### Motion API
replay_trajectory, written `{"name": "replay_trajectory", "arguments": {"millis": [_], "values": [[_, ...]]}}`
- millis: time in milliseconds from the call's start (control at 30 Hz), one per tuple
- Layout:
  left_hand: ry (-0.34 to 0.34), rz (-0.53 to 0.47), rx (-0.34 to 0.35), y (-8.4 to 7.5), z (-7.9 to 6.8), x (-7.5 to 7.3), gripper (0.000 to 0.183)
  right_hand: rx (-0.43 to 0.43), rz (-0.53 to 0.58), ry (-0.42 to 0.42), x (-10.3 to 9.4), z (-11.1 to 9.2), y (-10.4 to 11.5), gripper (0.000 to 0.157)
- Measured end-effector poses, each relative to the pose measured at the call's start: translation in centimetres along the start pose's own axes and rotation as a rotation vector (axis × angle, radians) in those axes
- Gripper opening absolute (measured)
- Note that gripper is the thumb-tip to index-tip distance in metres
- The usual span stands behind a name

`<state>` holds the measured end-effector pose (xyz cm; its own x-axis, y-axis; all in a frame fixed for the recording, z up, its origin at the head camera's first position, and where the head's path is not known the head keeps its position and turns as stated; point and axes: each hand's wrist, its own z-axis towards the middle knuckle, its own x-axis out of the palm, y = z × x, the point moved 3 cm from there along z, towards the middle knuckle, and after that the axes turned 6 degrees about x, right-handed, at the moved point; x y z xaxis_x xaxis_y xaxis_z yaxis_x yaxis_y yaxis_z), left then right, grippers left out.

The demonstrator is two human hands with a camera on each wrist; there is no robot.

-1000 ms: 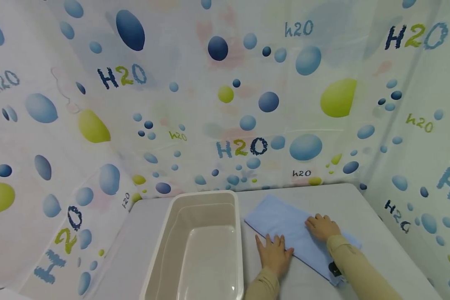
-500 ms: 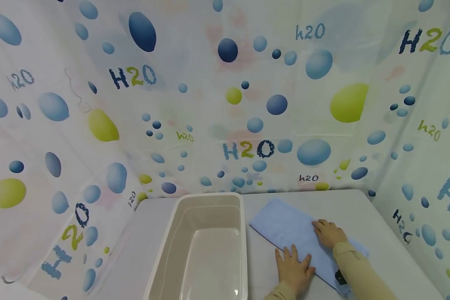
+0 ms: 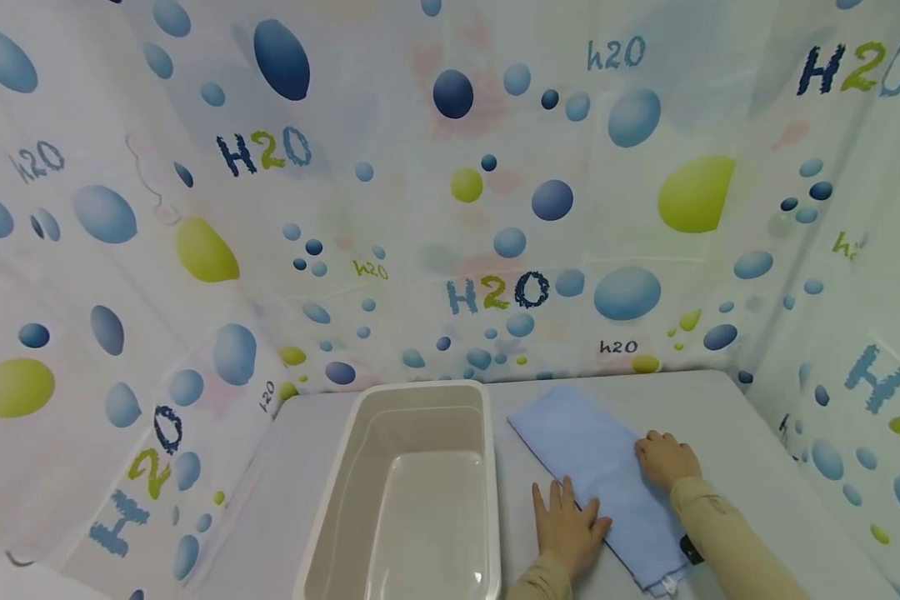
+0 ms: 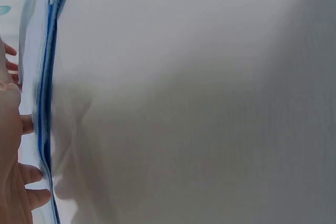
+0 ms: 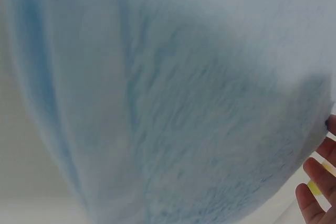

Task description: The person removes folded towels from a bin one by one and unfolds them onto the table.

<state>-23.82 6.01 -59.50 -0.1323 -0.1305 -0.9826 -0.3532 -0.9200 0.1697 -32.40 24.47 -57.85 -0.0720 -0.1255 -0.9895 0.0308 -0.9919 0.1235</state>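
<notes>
A light blue folded towel (image 3: 596, 467) lies slantwise on the table. My left hand (image 3: 567, 525) rests at its left edge, fingers spread and fairly straight. The layered, darker blue fold edge shows close beside those fingers in the left wrist view. At the towel's right edge is my right hand (image 3: 666, 460), its fingers bent over the border and seeming to pinch it; the thumb is hidden. In the right wrist view, towel cloth (image 5: 210, 114) fills most of the picture, and one fingertip meets its edge while the other fingers stand apart from the cloth.
A cream plastic basin (image 3: 492, 475) stands left of the towel, with nothing visible inside. A small black object (image 3: 691, 550) shows by the right sleeve. White curtains (image 3: 405, 208) printed with blue and green drops surround the white table (image 3: 765, 500).
The towel has turned slightly, and its part beyond the right sleeve no longer shows. My left hand slid right along the edge, then back a little. The right hand stays at the towel's right side.
</notes>
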Motion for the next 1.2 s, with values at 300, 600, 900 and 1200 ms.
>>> {"name": "replay_trajectory", "arguments": {"millis": [300,600,900,1200], "values": [[-0.110,0.036,-0.031,1.2,-0.4,0.6,0.048,-0.037,-0.007,-0.026,0.4,-1.3,0.4,0.023],[-0.141,0.028,-0.105,2.4,-1.2,0.8,0.043,-0.092,0.053,-0.073,1.0,-3.0,1.3,0.018],[-0.144,0.058,-0.140,4.0,-1.8,1.3,0.045,-0.123,0.089,-0.053,0.7,-3.5,3.3,0.018],[-0.171,0.057,-0.157,3.5,-2.0,1.3,0.043,-0.140,0.032,-0.118,0.1,-3.6,4.2,0.018]]}}
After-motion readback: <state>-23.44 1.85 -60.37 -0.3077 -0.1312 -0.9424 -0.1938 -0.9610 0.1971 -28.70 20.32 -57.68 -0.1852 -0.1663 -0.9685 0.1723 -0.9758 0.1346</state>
